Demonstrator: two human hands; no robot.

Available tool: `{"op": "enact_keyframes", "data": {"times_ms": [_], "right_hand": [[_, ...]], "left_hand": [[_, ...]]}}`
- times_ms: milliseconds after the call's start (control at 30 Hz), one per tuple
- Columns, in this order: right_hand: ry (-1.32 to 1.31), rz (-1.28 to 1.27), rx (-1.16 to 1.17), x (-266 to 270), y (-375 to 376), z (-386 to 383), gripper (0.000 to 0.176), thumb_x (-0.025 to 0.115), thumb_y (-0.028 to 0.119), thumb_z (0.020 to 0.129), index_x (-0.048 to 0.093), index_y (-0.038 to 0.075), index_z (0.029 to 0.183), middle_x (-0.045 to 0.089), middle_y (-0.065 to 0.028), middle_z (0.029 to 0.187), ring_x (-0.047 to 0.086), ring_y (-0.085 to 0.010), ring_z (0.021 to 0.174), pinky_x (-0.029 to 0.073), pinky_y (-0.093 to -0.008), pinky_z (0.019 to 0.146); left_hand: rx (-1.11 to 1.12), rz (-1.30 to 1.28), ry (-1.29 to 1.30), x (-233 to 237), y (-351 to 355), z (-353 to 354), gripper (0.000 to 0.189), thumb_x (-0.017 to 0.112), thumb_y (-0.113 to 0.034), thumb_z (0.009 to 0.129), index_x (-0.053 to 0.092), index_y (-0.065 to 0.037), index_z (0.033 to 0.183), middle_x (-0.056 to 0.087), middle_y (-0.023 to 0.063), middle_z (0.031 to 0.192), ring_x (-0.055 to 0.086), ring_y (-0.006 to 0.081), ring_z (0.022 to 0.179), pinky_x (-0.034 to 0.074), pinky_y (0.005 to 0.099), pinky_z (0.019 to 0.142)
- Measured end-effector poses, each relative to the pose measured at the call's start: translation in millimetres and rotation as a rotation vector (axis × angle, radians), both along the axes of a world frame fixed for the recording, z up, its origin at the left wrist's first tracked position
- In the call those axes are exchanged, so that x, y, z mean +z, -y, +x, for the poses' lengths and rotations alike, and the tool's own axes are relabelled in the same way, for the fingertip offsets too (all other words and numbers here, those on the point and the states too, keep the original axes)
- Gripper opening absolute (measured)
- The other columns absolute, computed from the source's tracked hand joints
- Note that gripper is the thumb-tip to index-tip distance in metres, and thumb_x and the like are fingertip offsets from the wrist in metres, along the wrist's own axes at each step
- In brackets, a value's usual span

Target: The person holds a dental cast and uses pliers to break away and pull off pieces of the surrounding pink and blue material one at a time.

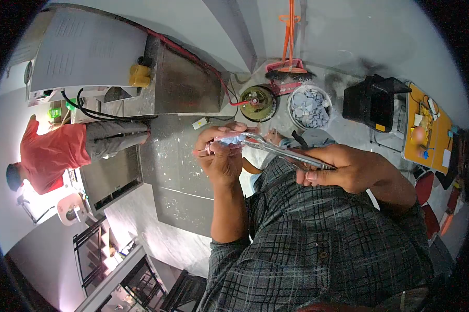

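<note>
My right hand (334,167) is closed around the handles of a silver, long-handled tool that looks like pliers (277,147). The jaw end of the tool reaches left, right up to my left hand (220,153). Between the bent fingers and thumb of that hand is a small pale-blue piece (231,140), held at chest height in front of my checked shirt. Fingers cover part of this piece, and the tool's tip overlaps it in this view. Beyond my hands, a white bucket (291,112) holds grey-blue chunks (310,107).
Left of the bucket stands a round green container (268,106) with a red hose (208,66). An orange-handled broom (291,67) leans by the wall. At right are a black bin (367,104) and a yellow table (416,138). A person in red (55,148) works at far left near metal cabinets.
</note>
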State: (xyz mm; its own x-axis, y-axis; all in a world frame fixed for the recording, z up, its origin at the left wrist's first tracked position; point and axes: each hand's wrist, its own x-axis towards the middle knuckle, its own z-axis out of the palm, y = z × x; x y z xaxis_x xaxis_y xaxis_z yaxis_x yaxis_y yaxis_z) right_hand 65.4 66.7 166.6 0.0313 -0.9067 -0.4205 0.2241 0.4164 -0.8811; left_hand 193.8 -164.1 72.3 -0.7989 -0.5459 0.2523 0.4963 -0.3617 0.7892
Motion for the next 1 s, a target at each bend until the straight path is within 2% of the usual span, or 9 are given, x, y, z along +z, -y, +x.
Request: {"op": "enact_keyframes", "data": {"times_ms": [167, 233, 367, 567, 700, 800, 867, 933, 1000], "right_hand": [[0.009, 0.2, -0.074, -4, 1, 9, 0.029, 0.06, 0.025, 0.098, 0.062, 0.0, 0.112, 0.066, -0.0071, 0.088, 0.062, -0.015, 0.084, 0.049, -0.0312, 0.079], [-0.142, 0.02, -0.15, -14, 0, 15, 0.023, 0.065, 0.023, 0.095, 0.064, 0.002, 0.105, 0.067, -0.0069, 0.088, 0.062, -0.0158, 0.081, 0.049, -0.0326, 0.076], [-0.142, 0.073, -0.137, -12, 0, 15, 0.022, 0.069, 0.021, 0.091, 0.066, 0.002, 0.1, 0.068, -0.008, 0.087, 0.064, -0.0165, 0.082, 0.049, -0.0336, 0.076], [-0.287, -0.033, -0.219, -14, -10, 9, 0.023, 0.068, 0.023, 0.092, 0.065, 0.0, 0.094, 0.067, -0.0134, 0.083, 0.065, -0.0204, 0.078, 0.05, -0.0351, 0.073], [-0.439, 0.026, -0.294, -11, -23, 5, 0.023, 0.062, 0.02, 0.095, 0.063, -0.002, 0.099, 0.066, -0.0193, 0.086, 0.067, -0.03, 0.08, 0.05, -0.0391, 0.074], [-0.602, 0.083, -0.361, -13, -37, 3, 0.02, 0.058, 0.015, 0.096, 0.062, -0.003, 0.103, 0.066, -0.0212, 0.088, 0.067, -0.0362, 0.085, 0.05, -0.042, 0.076], [-0.688, 0.089, -0.4, -8, -42, 3, 0.019, 0.056, 0.013, 0.096, 0.062, -0.003, 0.105, 0.066, -0.0215, 0.089, 0.066, -0.0388, 0.087, 0.05, -0.0433, 0.077], [-0.698, 0.124, -0.366, 2, -56, -4, 0.026, 0.054, 0.01, 0.095, 0.06, -0.001, 0.118, 0.067, -0.0225, 0.097, 0.065, -0.0408, 0.095, 0.05, -0.0426, 0.083], [-0.637, 0.099, -0.401, 7, -70, -8, 0.032, 0.053, 0.01, 0.096, 0.056, 0.0, 0.126, 0.066, -0.0225, 0.103, 0.065, -0.0398, 0.1, 0.05, -0.0418, 0.086]], "left_hand": [[0.02, -0.027, -0.022, -3, 0, 1, 0.031, 0.069, -0.03, 0.091, 0.058, -0.003, 0.103, 0.061, 0.01, 0.098, 0.062, 0.0307, 0.099, 0.055, 0.0563, 0.085], [0.037, -0.025, -0.022, -4, 0, -2, 0.032, 0.07, -0.03, 0.09, 0.059, -0.002, 0.102, 0.061, 0.0102, 0.098, 0.061, 0.0308, 0.098, 0.054, 0.0563, 0.086], [0.036, 0.02, -0.054, -4, -6, -9, 0.034, 0.071, -0.028, 0.09, 0.058, -0.001, 0.106, 0.063, 0.0138, 0.102, 0.062, 0.0332, 0.1, 0.054, 0.0553, 0.086], [0.037, 0.089, 0.029, -6, -16, -22, 0.037, 0.067, -0.028, 0.093, 0.056, 0.001, 0.112, 0.065, 0.0228, 0.105, 0.065, 0.0354, 0.092, 0.056, 0.0537, 0.082], [-0.008, 0.059, 0.186, 7, -28, -40, 0.04, 0.061, -0.031, 0.097, 0.055, 0.005, 0.114, 0.066, 0.0254, 0.103, 0.068, 0.0344, 0.082, 0.059, 0.0462, 0.075], [-0.094, 0.101, 0.255, 24, -42, -56, 0.036, 0.057, -0.025, 0.1, 0.057, 0.01, 0.112, 0.068, 0.0251, 0.102, 0.069, 0.0289, 0.092, 0.059, 0.0381, 0.08], [-0.087, 0.089, 0.32, 29, -44, -63, 0.036, 0.057, -0.024, 0.1, 0.057, 0.01, 0.111, 0.068, 0.0249, 0.102, 0.069, 0.0287, 0.091, 0.059, 0.038, 0.08], [-0.083, 0.077, 0.387, 28, -54, -74, 0.036, 0.058, -0.024, 0.1, 0.058, 0.01, 0.111, 0.068, 0.0246, 0.102, 0.069, 0.0285, 0.091, 0.058, 0.0378, 0.08], [-0.092, 0.147, 0.491, 27, -62, -85, 0.038, 0.05, -0.028, 0.102, 0.055, 0.006, 0.117, 0.067, 0.0231, 0.105, 0.068, 0.0351, 0.093, 0.059, 0.0425, 0.076]]}}
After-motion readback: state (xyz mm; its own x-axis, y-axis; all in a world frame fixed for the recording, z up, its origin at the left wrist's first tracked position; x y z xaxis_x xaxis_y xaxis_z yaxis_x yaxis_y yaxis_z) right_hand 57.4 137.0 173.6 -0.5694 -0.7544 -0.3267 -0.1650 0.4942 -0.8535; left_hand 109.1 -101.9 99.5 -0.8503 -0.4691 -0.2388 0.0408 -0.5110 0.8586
